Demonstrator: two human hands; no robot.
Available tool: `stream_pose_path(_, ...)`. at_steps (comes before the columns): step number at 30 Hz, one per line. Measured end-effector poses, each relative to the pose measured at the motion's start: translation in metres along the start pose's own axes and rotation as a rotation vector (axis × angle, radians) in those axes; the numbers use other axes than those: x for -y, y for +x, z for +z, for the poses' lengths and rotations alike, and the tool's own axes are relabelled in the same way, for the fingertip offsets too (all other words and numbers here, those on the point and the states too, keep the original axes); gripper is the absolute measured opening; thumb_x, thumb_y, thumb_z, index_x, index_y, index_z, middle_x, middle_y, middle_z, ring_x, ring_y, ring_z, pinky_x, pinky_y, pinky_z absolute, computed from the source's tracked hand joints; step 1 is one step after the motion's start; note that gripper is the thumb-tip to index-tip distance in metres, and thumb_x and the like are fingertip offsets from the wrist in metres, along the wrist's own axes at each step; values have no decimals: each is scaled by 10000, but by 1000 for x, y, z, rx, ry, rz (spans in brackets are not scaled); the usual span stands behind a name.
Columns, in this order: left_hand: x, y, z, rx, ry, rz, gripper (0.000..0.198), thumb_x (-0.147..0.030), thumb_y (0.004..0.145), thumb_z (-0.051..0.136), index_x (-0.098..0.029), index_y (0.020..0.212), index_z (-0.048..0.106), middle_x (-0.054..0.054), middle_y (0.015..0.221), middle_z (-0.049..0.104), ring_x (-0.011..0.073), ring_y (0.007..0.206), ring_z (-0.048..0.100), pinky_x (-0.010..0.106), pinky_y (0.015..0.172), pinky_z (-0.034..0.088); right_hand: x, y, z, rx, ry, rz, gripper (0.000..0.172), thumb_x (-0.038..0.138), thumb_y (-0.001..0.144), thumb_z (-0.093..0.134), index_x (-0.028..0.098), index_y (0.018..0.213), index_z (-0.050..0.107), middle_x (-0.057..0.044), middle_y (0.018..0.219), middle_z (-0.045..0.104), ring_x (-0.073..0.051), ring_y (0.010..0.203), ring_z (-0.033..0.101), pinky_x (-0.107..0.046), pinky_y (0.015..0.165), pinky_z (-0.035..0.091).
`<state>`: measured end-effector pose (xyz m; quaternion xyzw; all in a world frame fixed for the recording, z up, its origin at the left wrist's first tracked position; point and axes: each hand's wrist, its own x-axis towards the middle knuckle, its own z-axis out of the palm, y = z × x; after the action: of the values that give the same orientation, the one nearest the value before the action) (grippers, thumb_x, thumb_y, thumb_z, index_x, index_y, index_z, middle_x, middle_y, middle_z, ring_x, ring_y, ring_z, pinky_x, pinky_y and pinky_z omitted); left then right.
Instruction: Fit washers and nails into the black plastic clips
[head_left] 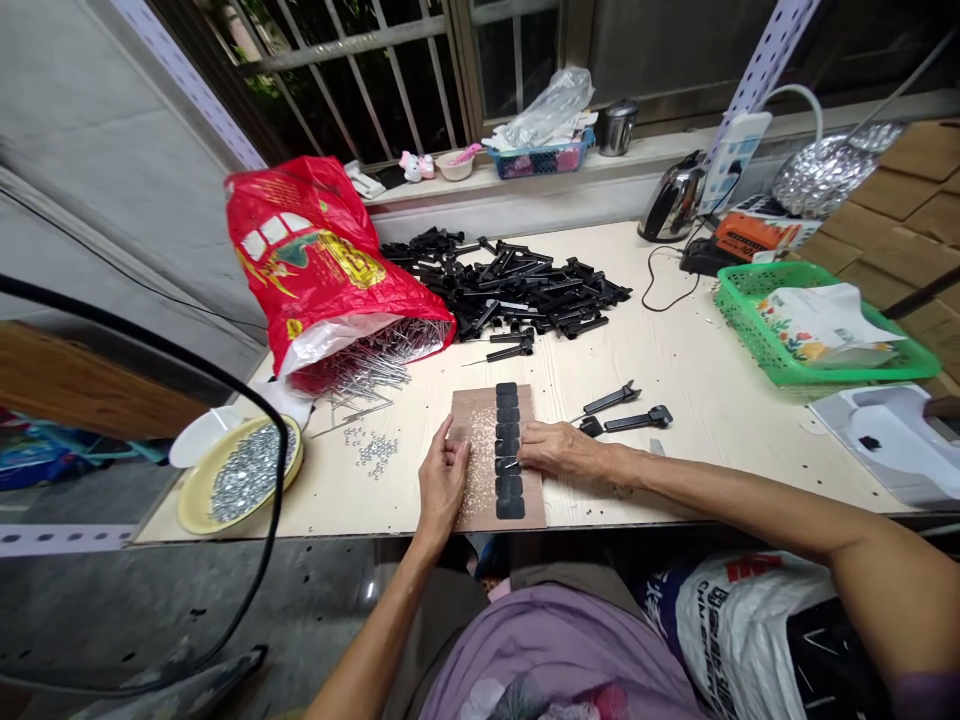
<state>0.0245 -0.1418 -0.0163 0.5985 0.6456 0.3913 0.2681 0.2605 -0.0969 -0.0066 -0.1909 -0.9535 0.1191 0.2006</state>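
Note:
A brown wooden board (481,400) lies at the table's front edge, speckled with pale marks. Down its right side runs a column of black rounded pieces (510,508). My left hand (442,480) rests against the board's left edge, its fingers loosely bent and apart, with nothing visible in them. Over the middle of the column, my right hand (559,450) has its fingertips pinched together. A small shiny bit shows by those fingertips; its kind is too small to tell. Just beyond the right hand lie black plastic parts with long arms (637,419).
A heap of black plastic parts (517,285) lies at the back. Thin metal pins spill from a red bag (322,250). Small metal pieces fill a yellow bowl (187,505); others (375,453) lie loose. A green basket (825,375) stands right. A black cable (279,490) hangs at left.

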Motion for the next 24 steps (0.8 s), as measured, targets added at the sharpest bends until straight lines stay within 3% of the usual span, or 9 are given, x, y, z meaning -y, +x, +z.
stream_pose_path(5,1,1,-1,4,-37,-22,532,-360,868,497,-173,1360,417,3,811,557,111,636,519,246,650,447,-19,-28,-43,73,-54,230,254,283,944,456,162,832,648,-48,803,595,-140,743,502,-237,596,365)
stream_pose_path(7,2,2,0,1,-62,-28,527,-360,868,500,-171,1354,426,3,803,557,111,628,514,248,646,449,-30,-24,-57,88,-135,267,249,341,917,508,182,805,664,-44,798,612,-152,738,499,-251,600,350)
stream_pose_path(10,2,-1,3,-20,-119,-39,498,-369,871,501,-172,1327,463,12,813,571,113,633,524,252,640,456,-50,11,-57,-22,-242,297,282,371,926,485,179,837,671,-58,839,636,-171,781,496,-272,650,351)
stream_pose_path(14,3,-16,-10,-128,-120,3,398,-358,888,483,-194,1243,553,42,868,599,135,707,568,255,650,465,-86,85,-25,-109,-366,281,247,293,935,460,172,948,674,-86,883,654,-207,877,478,-304,719,332)
stream_pose_path(18,25,-33,-60,-337,132,57,298,-328,900,467,-213,1109,645,67,932,612,174,819,586,289,729,465,-118,126,14,22,-437,307,220,268,906,482,182,969,674,-91,896,648,-225,902,468,-335,762,300)
stream_pose_path(21,57,-45,-113,-462,332,3,293,-333,906,446,-210,1047,671,75,912,620,206,870,582,338,808,450,-132,127,28,64,-472,355,273,245,920,417,145,883,668,-108,872,621,-216,861,476,-325,753,307)
stream_pose_path(24,87,-56,-158,-453,508,-50,302,-325,904,433,-195,999,689,86,884,631,229,870,553,368,822,430,-135,116,29,12,-497,327,286,236,927,378,122,905,638,-119,889,596,-212,841,491,-306,729,336)
